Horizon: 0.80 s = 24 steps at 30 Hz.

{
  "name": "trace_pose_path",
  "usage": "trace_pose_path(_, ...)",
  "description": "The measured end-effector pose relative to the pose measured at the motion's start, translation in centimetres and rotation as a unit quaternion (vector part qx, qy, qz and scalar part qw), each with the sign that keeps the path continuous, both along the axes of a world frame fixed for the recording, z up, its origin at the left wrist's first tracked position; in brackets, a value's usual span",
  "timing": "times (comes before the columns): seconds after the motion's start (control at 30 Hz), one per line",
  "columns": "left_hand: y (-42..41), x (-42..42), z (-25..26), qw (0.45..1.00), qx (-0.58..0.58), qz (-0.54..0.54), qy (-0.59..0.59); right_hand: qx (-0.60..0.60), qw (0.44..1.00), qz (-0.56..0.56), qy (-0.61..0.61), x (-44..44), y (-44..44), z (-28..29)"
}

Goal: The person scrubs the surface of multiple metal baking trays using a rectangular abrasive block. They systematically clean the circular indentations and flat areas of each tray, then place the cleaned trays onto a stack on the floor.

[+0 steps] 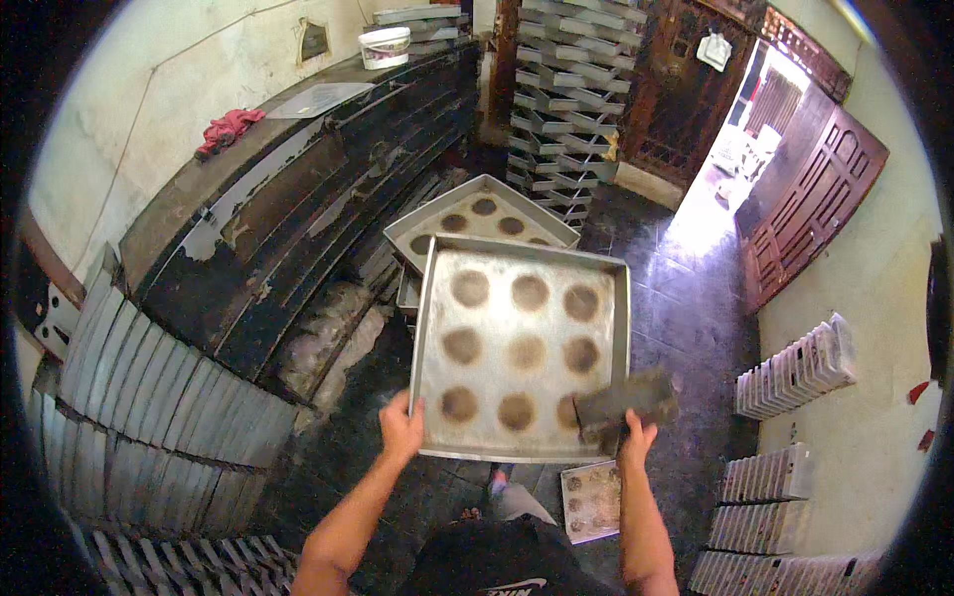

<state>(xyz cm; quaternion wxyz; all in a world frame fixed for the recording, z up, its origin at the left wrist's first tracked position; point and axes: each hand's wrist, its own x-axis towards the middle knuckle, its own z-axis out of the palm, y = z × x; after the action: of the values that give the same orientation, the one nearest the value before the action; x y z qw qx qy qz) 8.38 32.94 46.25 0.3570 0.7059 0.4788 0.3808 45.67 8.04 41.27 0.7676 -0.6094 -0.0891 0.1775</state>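
Observation:
A square metal baking tray [492, 380] with raised sides is held up in front of me, its floor marked with several round brown stains. My left hand [402, 428] grips its lower left side. In my right hand [637, 439] is a dark rectangular pad [630, 406], blurred, overlapping the tray's lower right corner. Whether the right hand also touches the tray cannot be told. Just beyond, a second stained baking tray [484, 191] lies turned at an angle on top of others, partly hidden by the held one.
Trays rise in a tall crisscross stack [574, 97] at the back. More metal trays [171, 380] stand packed at left. A smaller stained tray [585, 514] lies on the dark tiled floor [671, 313]. Clear plastic boxes [794, 369] line the right wall; a wooden door [812, 201] stands ajar.

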Motion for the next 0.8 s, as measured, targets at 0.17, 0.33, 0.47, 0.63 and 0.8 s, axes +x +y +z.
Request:
trace_pose_path(0.17, 15.7, 4.3, 2.2, 0.997, 0.047, 0.052, 0.008, -0.039, 0.993, 0.061, -0.097, 5.5, 17.3, 5.4)
trace_pose_path(0.33, 29.6, 8.4, 3.1, 0.997, 0.008, 0.068, 0.043, -0.076, 0.987, 0.109, -0.091, 10.4, 33.1, 8.1)
trace_pose_path(0.47, 35.2, 9.5, 0.9, 0.995, -0.084, 0.055, -0.007, -0.086, 0.987, 0.101, -0.092, 12.8, 39.4, 5.7)
trace_pose_path(0.63, 32.6, 7.6, -2.5, 0.944, -0.247, 0.035, -0.214, -0.088, 0.992, 0.084, -0.025, 12.1, 39.3, 4.6)
trace_pose_path(0.8, 31.4, 3.3, -7.7, 0.880, -0.453, -0.011, -0.142, -0.140, 0.989, 0.051, 0.003, 11.0, 39.5, 3.8)
